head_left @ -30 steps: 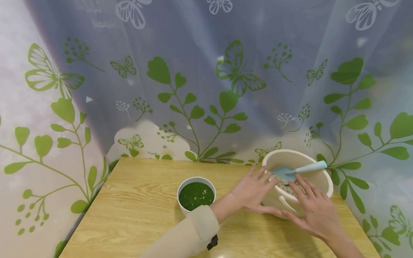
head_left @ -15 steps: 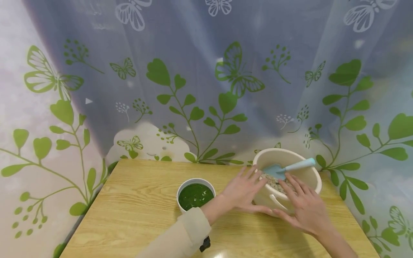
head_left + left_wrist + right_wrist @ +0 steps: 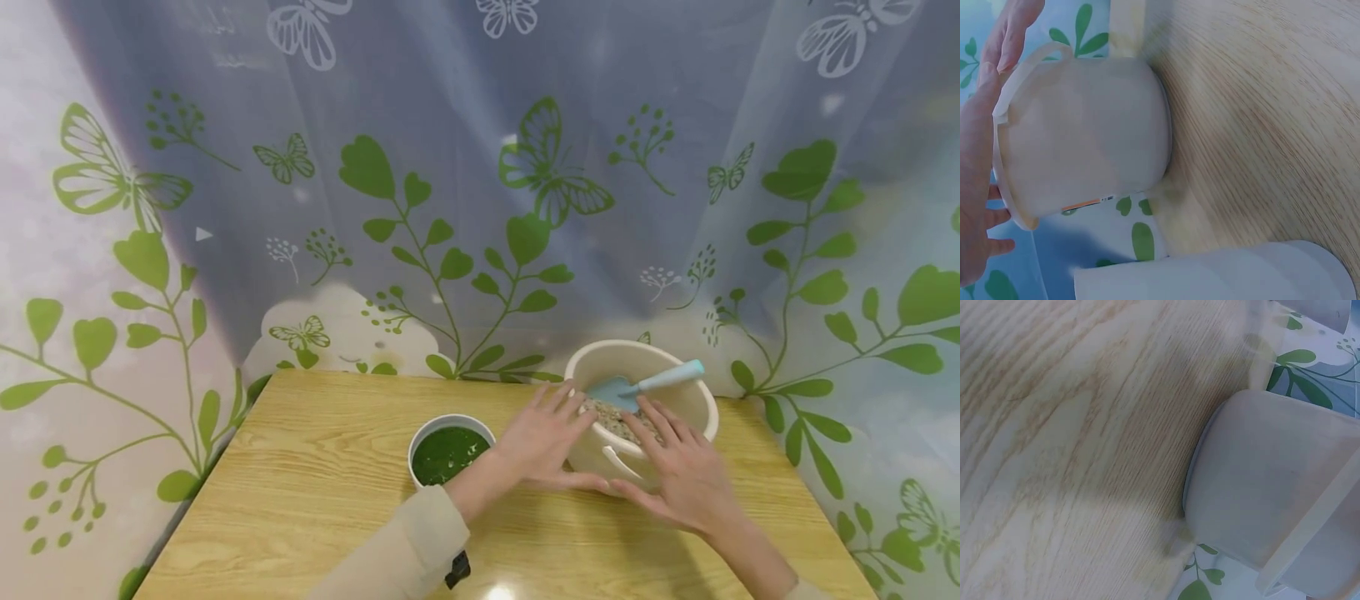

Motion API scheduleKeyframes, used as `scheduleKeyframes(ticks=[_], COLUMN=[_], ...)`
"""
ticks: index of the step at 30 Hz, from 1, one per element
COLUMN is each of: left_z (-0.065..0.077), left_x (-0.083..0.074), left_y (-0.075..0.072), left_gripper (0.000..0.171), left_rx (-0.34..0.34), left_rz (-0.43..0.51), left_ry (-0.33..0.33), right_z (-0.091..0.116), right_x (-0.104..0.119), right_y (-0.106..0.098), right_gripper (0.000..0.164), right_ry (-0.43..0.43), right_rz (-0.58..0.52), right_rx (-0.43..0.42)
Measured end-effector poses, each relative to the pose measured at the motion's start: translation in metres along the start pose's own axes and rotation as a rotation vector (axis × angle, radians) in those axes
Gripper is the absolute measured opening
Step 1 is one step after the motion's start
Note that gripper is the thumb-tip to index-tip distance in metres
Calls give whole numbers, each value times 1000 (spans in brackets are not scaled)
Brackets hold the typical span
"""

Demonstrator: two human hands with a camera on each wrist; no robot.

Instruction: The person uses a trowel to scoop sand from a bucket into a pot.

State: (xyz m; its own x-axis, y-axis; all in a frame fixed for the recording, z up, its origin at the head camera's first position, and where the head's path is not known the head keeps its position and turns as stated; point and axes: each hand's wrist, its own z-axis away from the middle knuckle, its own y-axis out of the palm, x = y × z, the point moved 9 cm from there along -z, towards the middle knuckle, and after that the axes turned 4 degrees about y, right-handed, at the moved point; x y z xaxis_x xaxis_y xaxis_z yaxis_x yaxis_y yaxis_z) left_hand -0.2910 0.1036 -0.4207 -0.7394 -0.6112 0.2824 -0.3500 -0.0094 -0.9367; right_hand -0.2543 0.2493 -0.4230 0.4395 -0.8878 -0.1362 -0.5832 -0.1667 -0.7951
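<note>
"The left hand (image 3: 536, 446), how does it lie?"

"Fingers straight and spread apart, over the near left rim of the cream bucket (image 3: 1085, 125). The right hand (image 3: 686, 479) lies likewise over the near right. How hard they press, I cannot tell."

"Where is the bucket?"

"Upright on the right of the wooden surface (image 3: 300, 483), toward the far edge. The hands hide much of its near wall; the right wrist view cuts off part of it."

"And inside?"

"A blue trowel (image 3: 660, 380), handle slanting up rightward, and a pale, grainy fill (image 3: 609, 419) partly covered by fingers."

"The white cup (image 3: 411, 458) farther left?"

"Something green (image 3: 450, 454) inside; the forearm covers its near side."

"Any writing?"

"An orange-and-dark strip (image 3: 1085, 203) on the bucket's side, too small to read."
</note>
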Motion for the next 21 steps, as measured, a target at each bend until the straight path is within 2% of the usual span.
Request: scheduleKeyframes(ticks=[10, 21], left_z=[10, 22], left_x=[11, 22], left_y=[-1, 1], left_gripper=[101, 100], left_rx=[18, 19], left_rz=[23, 36], left_ry=[-14, -22], right_z=[-10, -20], right_x=[11, 22], right_y=[3, 9], right_gripper=[103, 103], right_ry=[-22, -36], right_rz=[-18, -19], right_rx=[-37, -2])
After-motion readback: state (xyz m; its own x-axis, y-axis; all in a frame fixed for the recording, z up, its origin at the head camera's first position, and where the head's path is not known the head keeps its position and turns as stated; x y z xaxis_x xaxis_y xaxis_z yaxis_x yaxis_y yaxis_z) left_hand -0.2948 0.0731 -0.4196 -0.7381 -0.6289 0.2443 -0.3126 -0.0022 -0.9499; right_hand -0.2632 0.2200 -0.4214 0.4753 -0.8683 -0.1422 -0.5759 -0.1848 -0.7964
